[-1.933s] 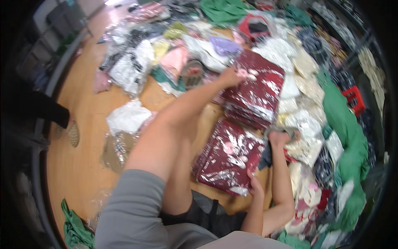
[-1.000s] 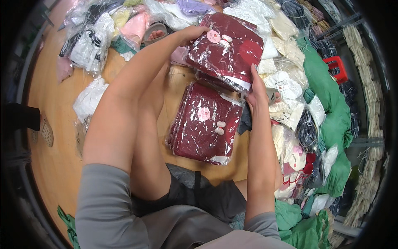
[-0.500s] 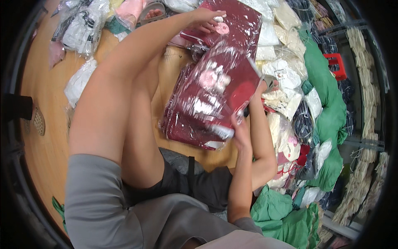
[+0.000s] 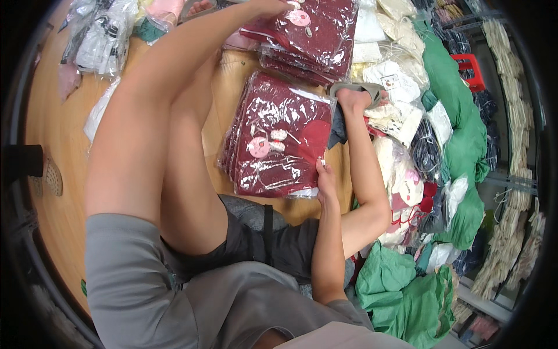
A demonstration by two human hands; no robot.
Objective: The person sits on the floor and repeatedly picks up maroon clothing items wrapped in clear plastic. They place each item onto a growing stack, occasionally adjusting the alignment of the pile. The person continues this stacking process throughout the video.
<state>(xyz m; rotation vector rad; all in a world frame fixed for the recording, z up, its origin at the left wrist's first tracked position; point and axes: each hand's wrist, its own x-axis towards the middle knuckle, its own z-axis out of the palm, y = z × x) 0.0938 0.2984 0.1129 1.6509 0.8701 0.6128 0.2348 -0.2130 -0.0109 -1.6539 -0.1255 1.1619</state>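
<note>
A near stack of folded maroon garments in clear plastic bags [image 4: 279,110] lies on the floor between my legs. Its top package bears a pink round character patch. My right hand [image 4: 327,180] is closed on that package's right edge, thumb on top. Farther off stands a second stack of similar bagged maroon garments [image 4: 325,35], running out at the top of the picture. My left hand [image 4: 270,7] reaches to this far stack's left side. The top edge cuts the hand off, and its fingers are mostly hidden.
Bagged white and cream garments [image 4: 398,81] pile up on the right, beside a long green sack [image 4: 450,110]. A red plastic crate piece [image 4: 468,72] and shelves of bundled goods [image 4: 511,104] stand beyond. More bagged clothes [image 4: 104,41] lie at the far left. A person's shoe [image 4: 53,177] is at the left edge.
The bagged maroon garment in my right hand has come down flat onto the near stack. My left hand has moved up and left, toward the top edge of the picture.
</note>
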